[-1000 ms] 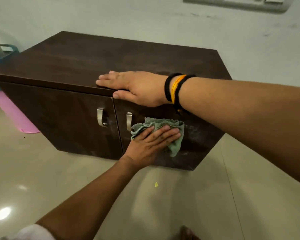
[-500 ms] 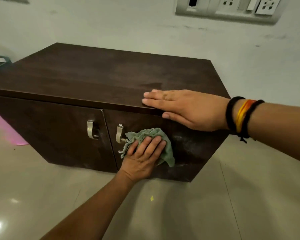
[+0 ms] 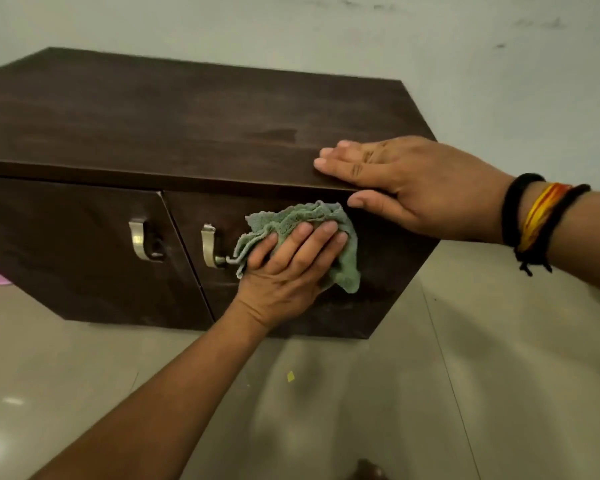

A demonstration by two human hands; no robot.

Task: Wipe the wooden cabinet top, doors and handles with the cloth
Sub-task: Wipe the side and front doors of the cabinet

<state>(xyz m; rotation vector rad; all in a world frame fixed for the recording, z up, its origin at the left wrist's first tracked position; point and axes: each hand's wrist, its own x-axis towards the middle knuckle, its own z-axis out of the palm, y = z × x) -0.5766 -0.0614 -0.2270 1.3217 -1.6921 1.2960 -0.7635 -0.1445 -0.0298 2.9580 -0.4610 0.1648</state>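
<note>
Our left hand [image 3: 288, 268] lies flat with straight fingers on the green cloth [image 3: 326, 216], pressing it against the right door [image 3: 378, 244] so the whole palm spreads pressure over the fabric. The cloth's bunched edge reaches toward the right handle [image 3: 209, 245], touching or nearly touching its lower end; we cannot tell which. Our right hand [image 3: 406, 181] rests open on the cabinet top [image 3: 187, 116] at its front edge, fingers on top and thumb along the edge below, probably to brace ourselves and steady the cabinet while we rub. Farther left, the left door [image 3: 66, 237] and its handle [image 3: 140, 239] await the cloth. Black and orange bands [image 3: 541, 216] circle the right wrist, and a small yellow scrap [image 3: 290, 376] lies on the tiled floor [image 3: 465, 393].
</note>
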